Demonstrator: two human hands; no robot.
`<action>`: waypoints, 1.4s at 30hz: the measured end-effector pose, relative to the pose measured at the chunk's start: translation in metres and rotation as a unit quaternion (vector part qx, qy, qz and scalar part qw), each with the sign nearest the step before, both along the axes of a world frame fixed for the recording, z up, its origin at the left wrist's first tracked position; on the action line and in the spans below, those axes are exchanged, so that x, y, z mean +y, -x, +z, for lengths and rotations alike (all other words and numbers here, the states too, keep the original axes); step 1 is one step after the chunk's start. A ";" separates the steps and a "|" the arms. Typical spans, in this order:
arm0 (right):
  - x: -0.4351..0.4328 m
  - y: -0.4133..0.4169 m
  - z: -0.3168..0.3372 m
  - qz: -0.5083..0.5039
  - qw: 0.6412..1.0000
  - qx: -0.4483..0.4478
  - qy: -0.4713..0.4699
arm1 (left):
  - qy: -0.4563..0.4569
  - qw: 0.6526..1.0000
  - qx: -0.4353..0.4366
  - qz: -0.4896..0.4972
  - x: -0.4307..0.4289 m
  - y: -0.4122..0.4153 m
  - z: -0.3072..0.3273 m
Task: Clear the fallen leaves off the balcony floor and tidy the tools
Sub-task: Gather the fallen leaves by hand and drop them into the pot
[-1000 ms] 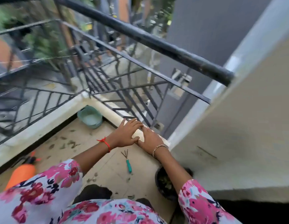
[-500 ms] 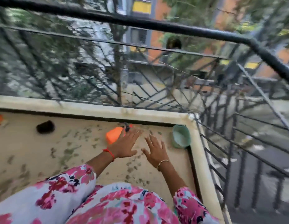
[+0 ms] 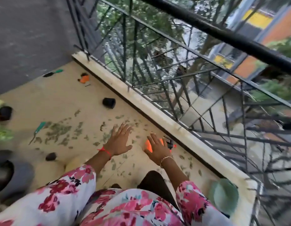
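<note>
Both hands hovered spread and empty above the balcony floor [image 3: 63, 101] — the left hand [image 3: 119, 141] over bare, leaf-strewn tile, the right hand [image 3: 155, 148] directly above the orange spray bottle [image 3: 148, 145] that lay just beside the parapet ledge [image 3: 151, 110]. Fallen leaves [image 3: 60, 131] were thickest away from the ledge, around a teal-handled hand tool [image 3: 39, 127]; a black pot [image 3: 108, 103] sat near the ledge further along, and a green bowl [image 3: 223, 195] stood in the ledge's corner. To do this step well, I judged, the bottle should be gripped round its body and set aside first, then the leaves swept with flat palms toward one pile — not flicked through the railing [image 3: 174, 66].
</note>
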State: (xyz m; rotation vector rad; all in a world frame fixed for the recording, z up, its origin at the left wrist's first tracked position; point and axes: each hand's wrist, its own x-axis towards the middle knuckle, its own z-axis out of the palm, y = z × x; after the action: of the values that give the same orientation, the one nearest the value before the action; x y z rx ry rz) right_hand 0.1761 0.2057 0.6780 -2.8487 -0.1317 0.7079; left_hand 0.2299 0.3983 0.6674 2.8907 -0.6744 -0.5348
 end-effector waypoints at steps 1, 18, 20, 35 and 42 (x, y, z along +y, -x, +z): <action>-0.002 -0.011 -0.004 0.014 1.000 0.005 -0.001 | -0.010 1.000 0.015 0.017 0.002 -0.004 0.000; -0.031 -0.233 -0.009 0.259 0.965 0.034 -0.010 | 0.002 0.940 0.068 0.334 -0.004 -0.093 0.000; -0.019 -0.254 -0.010 0.282 0.959 0.041 0.004 | 0.013 0.929 0.068 0.364 0.001 -0.101 0.000; 0.209 -0.426 -0.034 0.391 0.918 0.063 -0.015 | -0.003 0.881 0.144 0.450 0.196 -0.232 -0.026; 0.327 -0.515 -0.020 0.426 0.903 0.042 -0.029 | 0.065 0.857 0.154 0.487 0.298 -0.315 -0.016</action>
State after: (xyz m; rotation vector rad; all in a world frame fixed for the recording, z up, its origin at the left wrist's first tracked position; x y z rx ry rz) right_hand 0.6914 0.5328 0.6580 -2.6046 -1.4071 0.9278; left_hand 0.5451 0.6960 0.6519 2.4603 0.7491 -0.6978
